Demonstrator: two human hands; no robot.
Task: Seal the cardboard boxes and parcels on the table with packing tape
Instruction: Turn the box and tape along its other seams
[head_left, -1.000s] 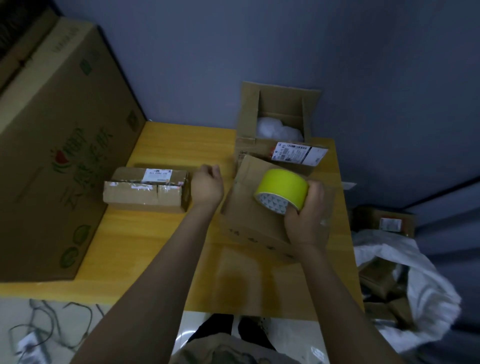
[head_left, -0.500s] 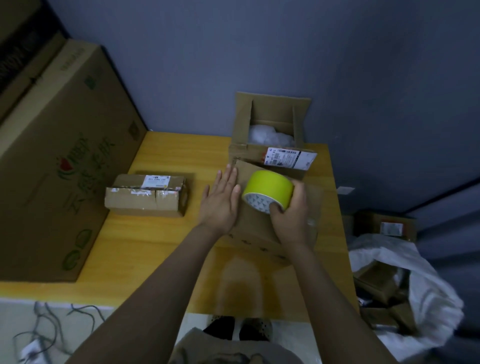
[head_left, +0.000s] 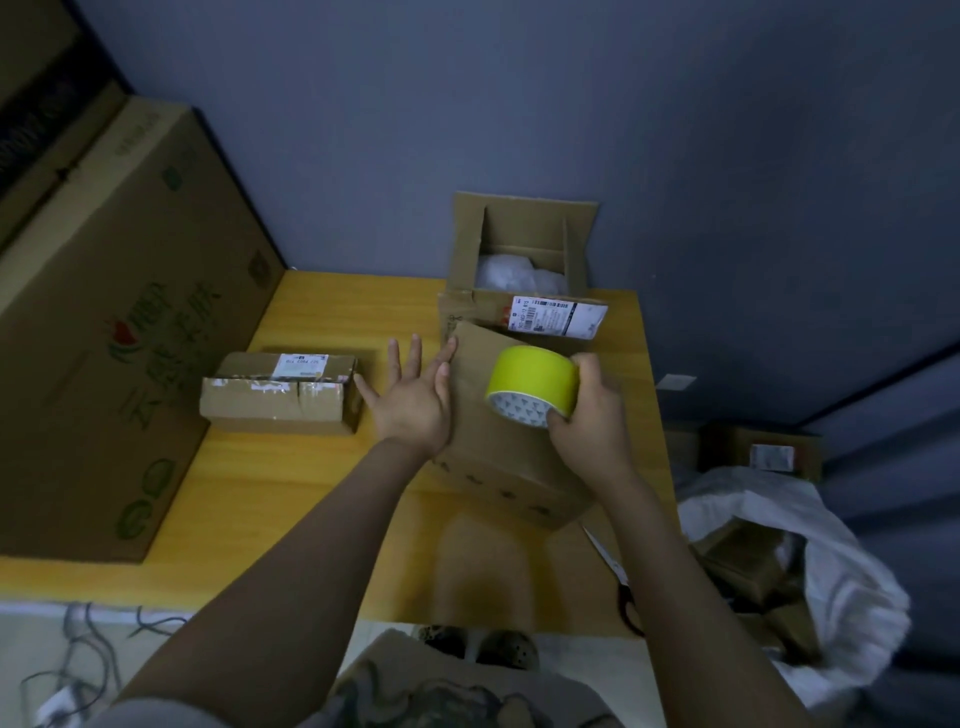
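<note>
So the right hand (head_left: 592, 421) has its grip curled round the yellow tape roll (head_left: 532, 384), holding it just over the middle box (head_left: 498, 457), which sits skewed on the counter (head_left: 311, 493), right of centre. The left hand (head_left: 410, 400) is flat with its grip spread wide and fingertips at the box's left edge. I can't tell if they're pressing the flap or just brushing it.

I don't see a loose tape end, so I'd guess the strip isn't started.

What could go wrong: if that flap isn't pinned, pulling tape could drag the light box around and the strip lands crooked, or folds onto itself. The open box (head_left: 465, 244) at the far side has white stuffing inside, so its flaps may not close flat. The small parcel (head_left: 275, 400) on the left looks taped already. The scissors (head_left: 618, 577) sit at the near right edge, easy to knock off.
</note>
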